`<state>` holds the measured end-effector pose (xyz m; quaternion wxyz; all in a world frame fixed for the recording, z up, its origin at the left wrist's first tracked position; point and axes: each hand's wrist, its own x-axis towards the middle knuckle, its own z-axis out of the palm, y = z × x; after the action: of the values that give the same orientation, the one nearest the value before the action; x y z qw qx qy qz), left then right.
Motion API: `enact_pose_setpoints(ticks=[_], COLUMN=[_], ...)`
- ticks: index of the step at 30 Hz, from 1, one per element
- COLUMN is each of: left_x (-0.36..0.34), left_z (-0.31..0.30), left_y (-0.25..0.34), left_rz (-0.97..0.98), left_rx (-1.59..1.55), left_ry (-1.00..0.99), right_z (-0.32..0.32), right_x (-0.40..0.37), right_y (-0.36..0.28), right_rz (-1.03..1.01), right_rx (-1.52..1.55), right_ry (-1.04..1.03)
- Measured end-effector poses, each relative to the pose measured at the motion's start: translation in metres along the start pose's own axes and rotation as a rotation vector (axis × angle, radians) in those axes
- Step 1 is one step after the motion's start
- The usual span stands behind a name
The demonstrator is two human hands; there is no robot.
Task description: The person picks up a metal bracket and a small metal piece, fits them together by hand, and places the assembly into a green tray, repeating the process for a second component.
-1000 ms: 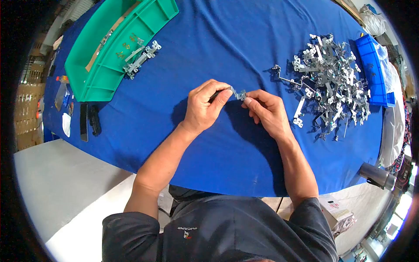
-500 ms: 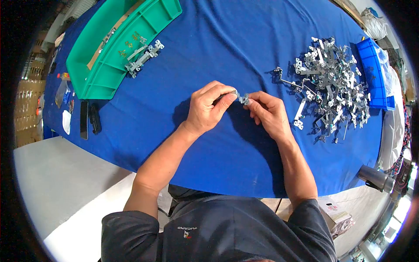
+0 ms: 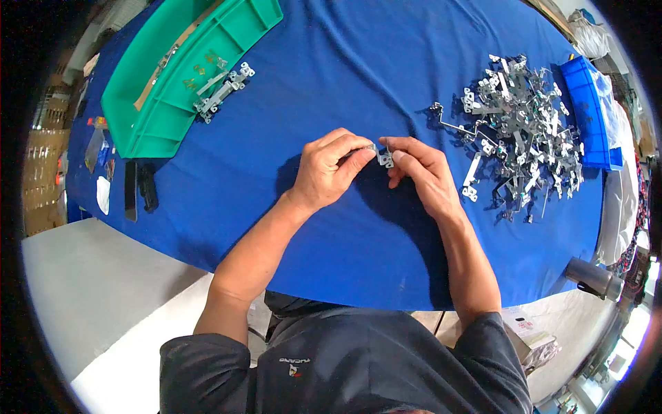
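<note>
A small silvery metal bracket [image 3: 385, 160] with holes in its end is held over the blue cloth, in front of my body. My left hand [image 3: 329, 169] pinches its left part between thumb and forefinger, which cover much of it. On the right end, the thumb and fingers of my right hand [image 3: 426, 178] close around the metal, with the forefinger reaching over the top. Similar metal brackets [image 3: 520, 127] lie in a tangled pile to the right of my right hand.
A green bin [image 3: 148, 145] stands at the upper left, with several brackets [image 3: 224, 93] beside it and brass-coloured pieces in it. Near the left edge lie a dark phone-like slab [image 3: 131, 190] and a black tool [image 3: 147, 188]. A blue tray [image 3: 586, 114] stands behind the pile.
My right forefinger has lifted and stretched over the bracket's end, and the right thumb has shifted. My left hand keeps nearly the same place and grip. The view has shifted slightly.
</note>
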<state>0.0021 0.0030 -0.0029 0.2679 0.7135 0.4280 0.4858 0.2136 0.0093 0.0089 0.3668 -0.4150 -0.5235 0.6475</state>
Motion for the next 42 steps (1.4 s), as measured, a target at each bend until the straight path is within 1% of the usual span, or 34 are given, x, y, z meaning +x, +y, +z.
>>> enact_pose_setpoints(ticks=[1, 4, 5, 8, 10, 11, 14, 17, 21, 24, 27, 29, 30, 33, 35, 36, 37, 38, 39, 41, 42], left_x=[0.0, -0.002, -0.002, -0.001, -0.001, 0.0, 0.002, 0.0, 0.0, -0.001, -0.001, 0.0, 0.0, -0.001, -0.001, -0.001, -0.001, 0.0, 0.0, -0.001, -0.001], left_z=[-0.002, -0.004, -0.004, -0.004, -0.005, -0.005, -0.003, -0.005, -0.005, -0.004, -0.002, 0.0, 0.0, -0.001, -0.002, -0.002, -0.003, -0.004, -0.005, -0.004, -0.004], left_y=[0.002, 0.005, 0.006, 0.005, 0.006, 0.006, -0.001, 0.004, 0.004, 0.002, 0.003, 0.0, 0.0, 0.002, 0.003, 0.004, 0.006, 0.007, 0.006, 0.002, 0.001], left_rz=[-0.018, -0.044, -0.048, -0.015, -0.037, -0.048, 0.013, -0.079, -0.076, -0.066, -0.042, 0.008, -0.002, -0.016, -0.001, -0.024, -0.048, -0.071, -0.077, -0.089, -0.095], left_rx=[0.007, 0.012, 0.011, 0.007, -0.001, -0.005, -0.001, -0.021, -0.043, -0.032, -0.019, -0.013, -0.021, -0.025, -0.001, -0.011, -0.021, -0.03, -0.029, -0.026, -0.026], left_ry=[-0.028, -0.097, -0.117, -0.118, -0.056, -0.025, 0.129, 0.048, 0.011, -0.008, -0.011, 0.003, -0.014, -0.061, -0.088, -0.087, -0.085, -0.083, -0.038, 0.05, 0.094], right_z=[-0.002, -0.002, -0.002, -0.001, -0.002, -0.001, 0.003, 0.003, 0.002, 0.006, 0.005, 0.002, 0.0, -0.003, -0.001, 0.001, 0.005, 0.004, 0.003, 0.0, 0.001], right_x=[0.0, 0.003, 0.001, 0.0, 0.004, 0.003, -0.001, -0.002, -0.002, -0.001, 0.001, 0.0, 0.0, 0.0, 0.001, 0.002, 0.003, 0.003, 0.004, 0.001, -0.001], right_y=[-0.001, 0.008, 0.008, 0.005, 0.008, 0.007, 0.001, 0.002, 0.004, 0.0, 0.005, 0.002, 0.001, 0.003, 0.009, 0.01, 0.005, 0.004, 0.003, 0.003, 0.0], right_rz=[0.02, -0.016, -0.015, -0.021, -0.04, -0.002, 0.096, 0.065, 0.046, -0.019, -0.06, -0.017, 0.004, 0.057, -0.014, -0.049, -0.055, -0.044, -0.034, 0.069, 0.111], right_rx=[0.019, -0.035, -0.016, 0.077, 0.185, 0.094, -0.182, -0.175, -0.229, -0.089, 0.048, 0.064, 0.071, -0.067, 0.04, 0.094, 0.152, 0.178, 0.205, -0.038, -0.091], right_ry=[-0.016, -0.012, 0.019, 0.116, 0.192, 0.158, 0.067, 0.036, 0.048, 0.086, 0.071, 0.029, 0.007, 0.006, 0.091, 0.134, 0.211, 0.221, 0.229, 0.11, 0.078])
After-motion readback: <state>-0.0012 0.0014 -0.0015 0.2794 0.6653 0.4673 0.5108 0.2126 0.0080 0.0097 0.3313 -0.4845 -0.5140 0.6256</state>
